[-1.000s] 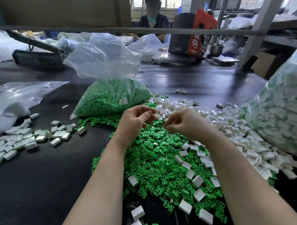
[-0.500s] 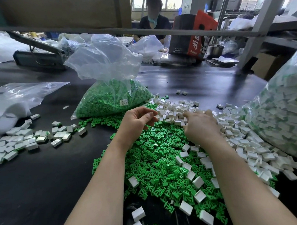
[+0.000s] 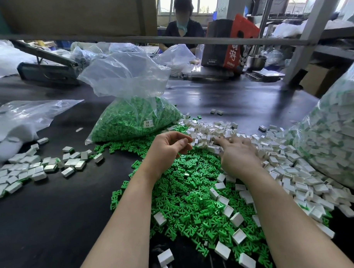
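Observation:
A heap of small green plastic pieces (image 3: 194, 195) lies on the black table (image 3: 54, 218) in front of me. Small white rectangular shells (image 3: 283, 170) are piled behind it and to its right. My left hand (image 3: 168, 149) hovers over the far edge of the green heap with its fingers curled toward the thumb. Whether it holds a piece is hidden. My right hand (image 3: 235, 152) lies palm down with its fingers stretched onto the white shells.
An open clear bag of green pieces (image 3: 131, 123) stands behind my left hand. A big bag of white and green parts (image 3: 333, 140) fills the right edge. White pieces (image 3: 33, 169) and a plastic bag (image 3: 21, 117) lie at the left. A person (image 3: 182, 29) sits opposite, behind a metal bar (image 3: 108, 39).
My right hand moved away from the left hand, out to the pile of white shells, and its fingers straightened. The left hand stayed almost in place.

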Available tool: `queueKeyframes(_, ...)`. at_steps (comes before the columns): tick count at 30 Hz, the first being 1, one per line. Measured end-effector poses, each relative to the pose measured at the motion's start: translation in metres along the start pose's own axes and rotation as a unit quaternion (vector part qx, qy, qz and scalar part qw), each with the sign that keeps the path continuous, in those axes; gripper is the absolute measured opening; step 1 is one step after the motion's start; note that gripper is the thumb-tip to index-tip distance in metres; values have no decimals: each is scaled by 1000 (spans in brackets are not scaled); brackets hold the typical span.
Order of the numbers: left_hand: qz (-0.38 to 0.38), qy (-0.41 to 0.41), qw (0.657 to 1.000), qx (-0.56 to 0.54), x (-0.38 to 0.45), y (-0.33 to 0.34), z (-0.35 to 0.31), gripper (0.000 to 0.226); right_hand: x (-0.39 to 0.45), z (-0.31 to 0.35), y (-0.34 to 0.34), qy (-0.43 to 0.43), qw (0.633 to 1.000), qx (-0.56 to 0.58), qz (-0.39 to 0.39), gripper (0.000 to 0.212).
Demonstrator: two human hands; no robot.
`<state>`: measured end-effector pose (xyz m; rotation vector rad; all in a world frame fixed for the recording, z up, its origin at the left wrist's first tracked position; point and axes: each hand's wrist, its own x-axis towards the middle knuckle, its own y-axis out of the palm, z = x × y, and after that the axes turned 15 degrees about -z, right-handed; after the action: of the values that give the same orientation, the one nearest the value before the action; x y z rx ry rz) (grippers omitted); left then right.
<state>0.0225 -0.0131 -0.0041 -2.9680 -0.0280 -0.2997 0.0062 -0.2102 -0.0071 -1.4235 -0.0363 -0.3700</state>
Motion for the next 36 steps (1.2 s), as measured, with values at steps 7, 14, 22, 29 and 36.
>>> queueKeyframes(7, 28, -2, 999, 17, -2, 5, -1, 14, 1, 1, 1, -72, 993, 21, -93, 13)
queueKeyframes(14, 48, 7, 997, 66, -1, 6, 0, 11, 1, -3, -3, -47, 988, 124, -76, 9)
queueKeyframes(22, 59, 16, 998, -10, -6, 20, -9, 23, -1, 15, -24, 161, 795, 584, -7, 16)
queueKeyframes(29, 7, 30, 998, -63, -7, 21, -9, 23, -4, 24, -25, 156, 768, 622, -2, 18)
queueKeyframes(36, -24, 32, 995, -95, -4, 16, -3, 16, -4, 18, -19, 77, 842, 534, 4, 19)
